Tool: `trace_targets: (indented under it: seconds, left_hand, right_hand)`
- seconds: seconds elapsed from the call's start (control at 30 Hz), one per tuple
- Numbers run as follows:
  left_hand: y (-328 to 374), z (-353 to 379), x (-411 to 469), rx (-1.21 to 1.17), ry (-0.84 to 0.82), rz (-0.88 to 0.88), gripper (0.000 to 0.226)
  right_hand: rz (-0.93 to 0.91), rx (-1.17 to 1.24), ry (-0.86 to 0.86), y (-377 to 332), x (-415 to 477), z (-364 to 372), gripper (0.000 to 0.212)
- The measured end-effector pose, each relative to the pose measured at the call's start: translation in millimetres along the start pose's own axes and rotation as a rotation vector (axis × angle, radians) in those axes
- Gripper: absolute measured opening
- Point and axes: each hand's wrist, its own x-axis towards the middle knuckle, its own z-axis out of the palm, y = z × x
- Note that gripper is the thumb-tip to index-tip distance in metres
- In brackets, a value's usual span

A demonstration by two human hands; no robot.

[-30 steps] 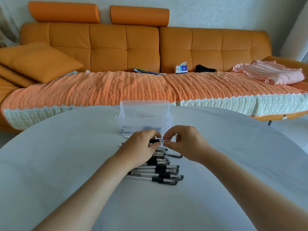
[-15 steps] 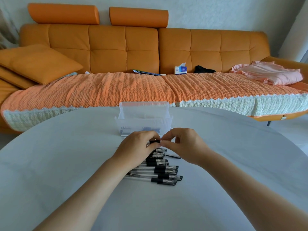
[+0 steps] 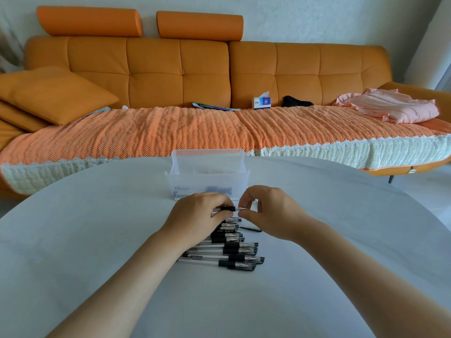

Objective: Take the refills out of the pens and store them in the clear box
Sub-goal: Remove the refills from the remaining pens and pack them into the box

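Observation:
My left hand (image 3: 199,214) grips a clear pen with a black grip (image 3: 229,208) just above the table, tip pointing right. My right hand (image 3: 269,212) pinches the pen's tip end between thumb and fingers. Below my hands lies a row of several capped pens (image 3: 240,254) with black caps. The clear box (image 3: 207,178) stands open right behind my hands, lid upright. A loose black cap (image 3: 251,228) lies under my right hand. I cannot make out what is in the box.
The round white table (image 3: 97,228) curves away on both sides. Behind it is an orange sofa (image 3: 170,76) with a knitted throw, a cushion, a tissue box (image 3: 261,101) and pink cloth (image 3: 395,108).
Both hands stay together at the pen. The view has tilted slightly, so the hands and box sit a little higher in frame; my right fingers have shifted at the pen's tip.

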Motion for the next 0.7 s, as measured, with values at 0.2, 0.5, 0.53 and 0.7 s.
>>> trace_targets:
  seconds: [0.2,0.5,0.53,0.7]
  left_hand:
    - [2.3,2.5,-0.7,-0.073,-0.009,0.026,0.008]
    - [1.0,2.9,0.7,-0.108,0.031,0.059,0.011]
    - [1.5,3.2,0.3,-0.092,0.046,0.073,0.01]
    - [3.6,4.8,0.8,-0.094,0.047,0.077,0.007]
  right_hand:
    - [-0.051,-0.02,-0.018,2.5,-2.9,-0.9,0.006]
    - [-0.12,-0.081,0.091,3.7,-4.7,0.5,0.012]
    - [-0.104,-0.069,0.071,3.9,-5.1,0.9,0.014]
    - [-0.073,-0.052,0.026,4.1,-6.3,-1.1,0.016]
